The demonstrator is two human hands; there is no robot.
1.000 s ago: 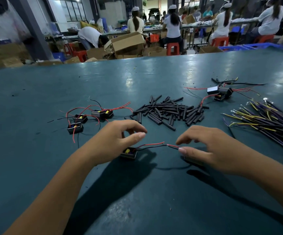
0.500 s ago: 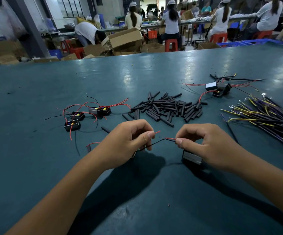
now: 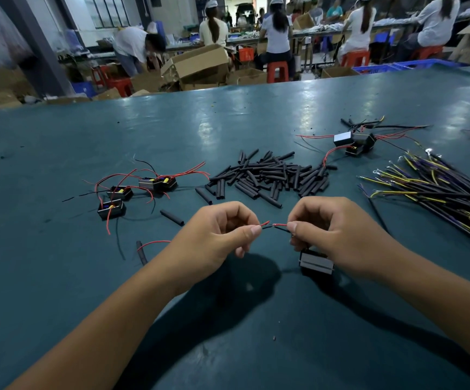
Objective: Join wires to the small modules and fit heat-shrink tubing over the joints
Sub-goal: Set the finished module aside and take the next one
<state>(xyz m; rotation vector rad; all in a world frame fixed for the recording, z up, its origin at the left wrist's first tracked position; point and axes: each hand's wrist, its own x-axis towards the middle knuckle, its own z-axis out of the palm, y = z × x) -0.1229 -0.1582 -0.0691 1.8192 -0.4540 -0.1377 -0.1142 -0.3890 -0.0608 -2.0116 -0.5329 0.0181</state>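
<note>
Wires [image 3: 270,225] met tip to tip between your hands: left hand [image 3: 214,237] pinched one pair, right hand [image 3: 332,235] pinched the other above the module [image 3: 316,263]. Best overlap the bare ends before twisting.

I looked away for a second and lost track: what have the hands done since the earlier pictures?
The left hand lifted its small black module off the table; that module is now hidden, and the hand pinches thin red and black wire ends. The right hand moved inward, bringing its own wire ends nearly tip to tip. The grey-faced module stays under the right hand; the pile of black tubing pieces is unchanged.
</note>
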